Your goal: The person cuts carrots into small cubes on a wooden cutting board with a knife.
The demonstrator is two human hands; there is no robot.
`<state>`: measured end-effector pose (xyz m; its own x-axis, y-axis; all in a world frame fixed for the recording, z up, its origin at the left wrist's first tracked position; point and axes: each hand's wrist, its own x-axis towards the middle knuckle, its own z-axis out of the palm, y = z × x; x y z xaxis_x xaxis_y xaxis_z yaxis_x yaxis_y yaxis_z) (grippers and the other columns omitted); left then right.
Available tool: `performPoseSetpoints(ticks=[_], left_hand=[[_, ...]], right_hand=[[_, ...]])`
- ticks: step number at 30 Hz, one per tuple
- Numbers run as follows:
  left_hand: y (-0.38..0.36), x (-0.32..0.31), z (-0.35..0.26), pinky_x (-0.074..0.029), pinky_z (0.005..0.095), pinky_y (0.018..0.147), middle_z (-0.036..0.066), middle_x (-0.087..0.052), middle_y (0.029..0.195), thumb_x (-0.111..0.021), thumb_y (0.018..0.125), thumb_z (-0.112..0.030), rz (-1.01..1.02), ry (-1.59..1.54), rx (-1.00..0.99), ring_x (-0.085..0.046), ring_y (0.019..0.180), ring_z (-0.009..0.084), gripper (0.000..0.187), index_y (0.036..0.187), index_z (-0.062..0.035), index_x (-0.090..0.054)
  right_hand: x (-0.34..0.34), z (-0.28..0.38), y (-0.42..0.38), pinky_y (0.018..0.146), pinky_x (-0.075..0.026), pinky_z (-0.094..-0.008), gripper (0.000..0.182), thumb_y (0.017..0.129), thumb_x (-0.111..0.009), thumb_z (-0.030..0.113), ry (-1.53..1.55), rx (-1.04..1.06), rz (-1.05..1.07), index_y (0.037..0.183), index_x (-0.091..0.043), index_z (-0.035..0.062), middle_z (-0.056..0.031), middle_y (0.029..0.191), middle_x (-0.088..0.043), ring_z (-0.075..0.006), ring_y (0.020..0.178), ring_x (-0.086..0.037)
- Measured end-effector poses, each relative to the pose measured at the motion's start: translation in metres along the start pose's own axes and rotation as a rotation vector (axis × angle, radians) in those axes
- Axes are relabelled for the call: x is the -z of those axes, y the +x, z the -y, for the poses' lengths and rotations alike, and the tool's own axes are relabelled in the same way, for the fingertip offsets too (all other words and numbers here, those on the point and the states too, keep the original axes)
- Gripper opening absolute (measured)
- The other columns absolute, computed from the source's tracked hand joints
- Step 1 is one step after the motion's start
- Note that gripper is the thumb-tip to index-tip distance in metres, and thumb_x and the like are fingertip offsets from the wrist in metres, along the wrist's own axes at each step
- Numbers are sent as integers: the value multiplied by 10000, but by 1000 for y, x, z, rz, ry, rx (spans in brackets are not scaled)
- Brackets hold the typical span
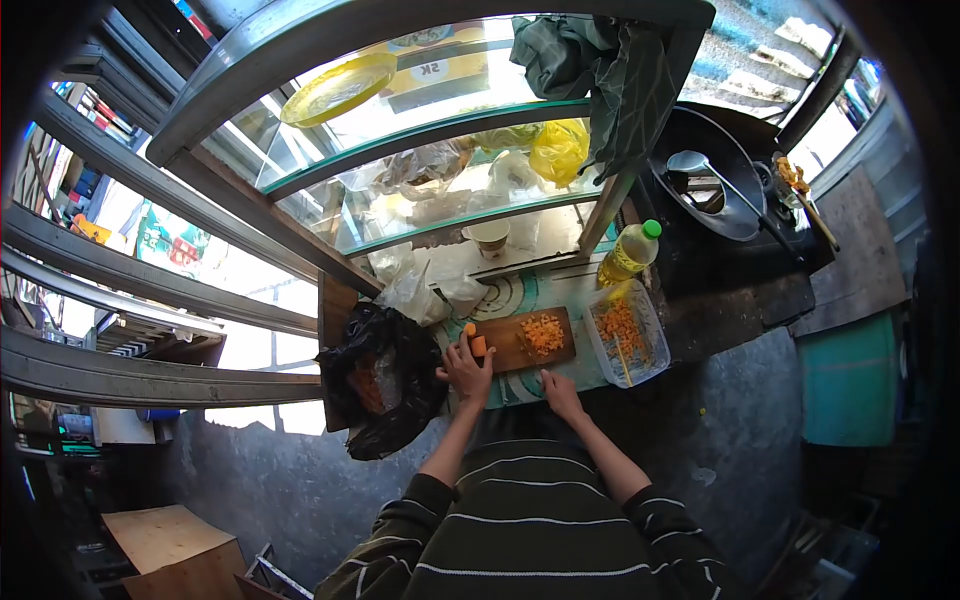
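Head view, taking the cutting board (508, 357) as the dial's centre: the carrot pieces (478, 346) lie at its 9 o'clock end, right at the fingers of the left hand (464, 372), which are spread apart; whether they pinch a piece is unclear. The right hand (563, 394) is low at 5 o'clock, by the board's near edge, fingers curled, and I cannot tell whether it holds anything. No blade can be made out, so if one is there, the left fingertips would be the likeliest to get nicked, being so close to the carrot. Rounded pieces could roll off that end toward the black plastic bag (372, 395) at 8 to 9 o'clock. The chopped carrot (543, 335) sits loose toward 3 o'clock; a tilt or knock of the board could scatter it. Beyond it, the plastic container (652, 355) of orange bits lies near the table (512, 388) edge, a thin stick (623, 358) leaning in it, so a snagged sleeve could drag it over. The oil bottle (626, 258), upright at 2 o'clock beside the container, could topple from a careless reach toward the wok (740, 222).
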<state>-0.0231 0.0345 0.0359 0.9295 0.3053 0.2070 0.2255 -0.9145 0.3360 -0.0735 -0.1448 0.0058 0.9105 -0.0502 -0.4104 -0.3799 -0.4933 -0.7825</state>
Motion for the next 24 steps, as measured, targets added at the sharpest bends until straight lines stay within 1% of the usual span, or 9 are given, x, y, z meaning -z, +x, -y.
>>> performPoseSetpoints(ticks=[1, 2, 4, 6, 7, 10, 15, 19, 24], left_hand=[[-3, 2, -5, -263, 430, 767, 32, -486, 1001, -625, 719, -444, 0, 2, 2, -450, 959, 191, 525, 1144, -153, -524], [-6, 4, -11, -259, 426, 767, 29, -480, 994, -623, 728, -416, -44, -103, -94, -446, 955, 188, 483, 1126, -157, -537], [-13, 0, -20, -255, 422, 767, 27, -474, 987, -621, 737, -388, -89, -209, -188, -442, 951, 186, 441, 1108, -161, -549], [-21, -6, -26, -248, 410, 771, 24, -490, 980, -603, 761, -321, 115, -242, -427, -447, 935, 190, 358, 1074, -153, -568], [-24, -10, -28, -248, 410, 771, 24, -490, 980, -603, 761, -321, 115, -244, -427, -447, 935, 190, 358, 1074, -153, -568], [-27, -18, -36, -244, 404, 745, 11, -529, 914, -612, 744, -262, 103, -285, -561, -475, 891, 172, 259, 979, -155, -614], [-17, -33, -47, -284, 371, 710, 25, -580, 722, -569, 738, -188, 212, -439, -342, -540, 751, 180, 107, 801, -119, -619], [3, -40, -52, -308, 383, 674, 65, -578, 673, -533, 743, -177, 320, -516, -307, -560, 678, 227, 115, 739, -81, -596], [12, -40, -51, -324, 373, 655, 44, -572, 653, -542, 750, -206, 211, -313, -513, -562, 681, 209, 134, 703, -90, -591]], right_hand=[[-1, 0, 0, 411, -368, -335, 465, 888, -364, 492, 243, -143, 125, 762, -475, 58, -79, 549, -472, -218, 426, -462], [-1, 0, -1, 411, -368, -335, 465, 888, -364, 492, 243, -143, 127, 762, -475, 58, -79, 549, -472, -218, 426, -462], [8, 13, -6, 383, -300, -244, 459, 875, -374, 530, 715, -438, 285, 769, -449, 89, 7, 527, -371, -102, 389, -336], [15, 20, -7, 382, -302, -249, 448, 878, -374, 522, 788, -474, 312, 778, -447, 91, 6, 525, -368, -108, 385, -336], [17, 22, -8, 381, -304, -254, 438, 882, -374, 513, 864, -509, 338, 786, -445, 92, 5, 523, -365, -115, 381, -336], [24, 25, -9, 377, -309, -253, 431, 887, -371, 503, 904, -524, 340, 790, -448, 90, 5, 522, -369, -113, 375, -341], [27, 24, -18, 363, -307, -246, 417, 894, -372, 475, 770, -392, 173, 784, -465, 83, 3, 511, -377, -103, 370, -362], [23, 16, -22, 351, -307, -244, 414, 897, -384, 445, 706, -322, 75, 756, -495, 73, 0, 505, -391, -96, 370, -382], [19, 8, -19, 349, -301, -243, 401, 903, -385, 424, 644, -321, 61, 755, -492, 68, -1, 504, -390, -102, 368, -377]])
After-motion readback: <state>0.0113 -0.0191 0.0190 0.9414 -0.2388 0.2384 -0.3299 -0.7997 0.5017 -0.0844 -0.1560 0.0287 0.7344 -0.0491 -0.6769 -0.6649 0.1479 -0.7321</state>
